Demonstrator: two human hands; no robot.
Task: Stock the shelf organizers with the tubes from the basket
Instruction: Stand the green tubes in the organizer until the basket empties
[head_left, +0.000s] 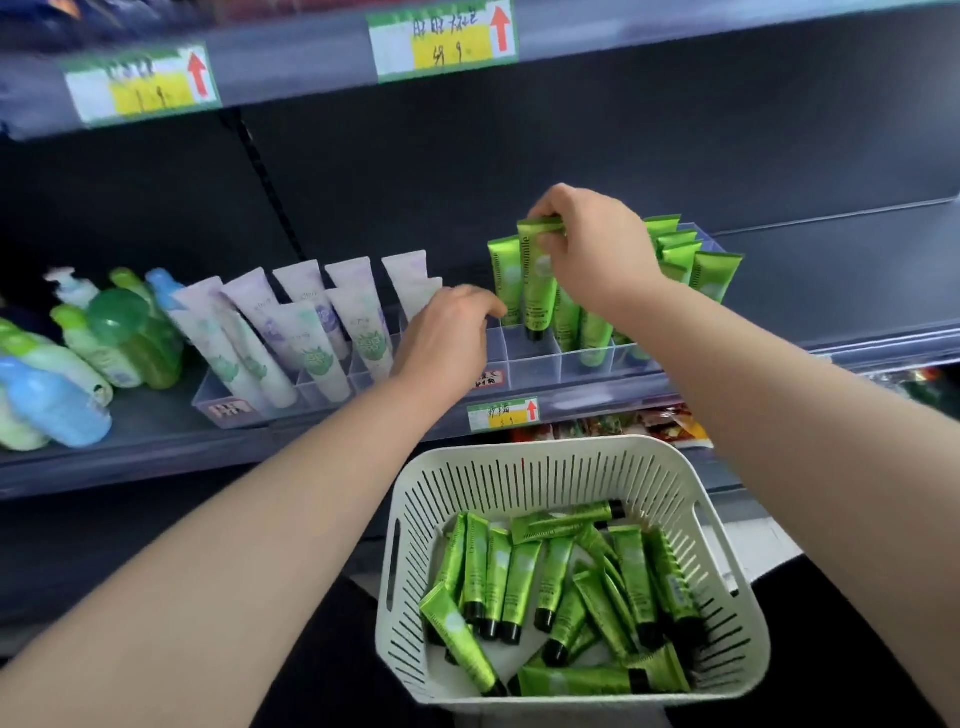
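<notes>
Pinching a green tube (538, 293) with my right hand (592, 249), left hand (451, 332) resting loose on the organizer (535, 366), I risk toppling neighbouring tubes (505, 275) if it enters crooked.

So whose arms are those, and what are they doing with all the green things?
Those are a person's arms. The camera sits on their head, looking down, so you see what they see. The right hand uses its fingers to pinch the top of a shiny green plastic tube, standing it in a clear plastic organizer on the dark shelf. The left hand rests on that organizer. Below is a white slotted plastic basket holding more green tubes. Pale purple tubes and green and blue bottles sit further left.
</notes>
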